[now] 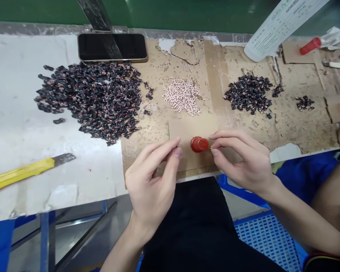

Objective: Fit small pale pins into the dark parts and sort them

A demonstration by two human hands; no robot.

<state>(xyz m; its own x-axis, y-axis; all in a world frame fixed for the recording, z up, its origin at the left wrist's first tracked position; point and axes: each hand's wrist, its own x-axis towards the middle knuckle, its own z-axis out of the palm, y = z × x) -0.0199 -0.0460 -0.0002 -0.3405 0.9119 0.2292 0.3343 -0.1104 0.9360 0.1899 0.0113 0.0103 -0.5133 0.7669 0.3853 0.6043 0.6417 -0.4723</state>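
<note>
Left hand (150,185) curls its fingers closed, any hold unclear; right hand (243,158) pinches its fingers just beside a red cap (199,144) on a cardboard sheet (187,128).

The left hand (150,185) and right hand (240,162) flank a red plastic cap (199,144) on torn cardboard (300,128).

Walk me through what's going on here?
A person works at a bench with bare hands. Their left hand and right hand are raised on either side of a small red cap-shaped object on a cardboard sheet, with the right fingertips pinched against its side. Ahead lie a large pile of dark small parts, a pale pile of tiny parts, and a smaller dark pile. A phone and a yellow utility knife are also on the bench.
</note>
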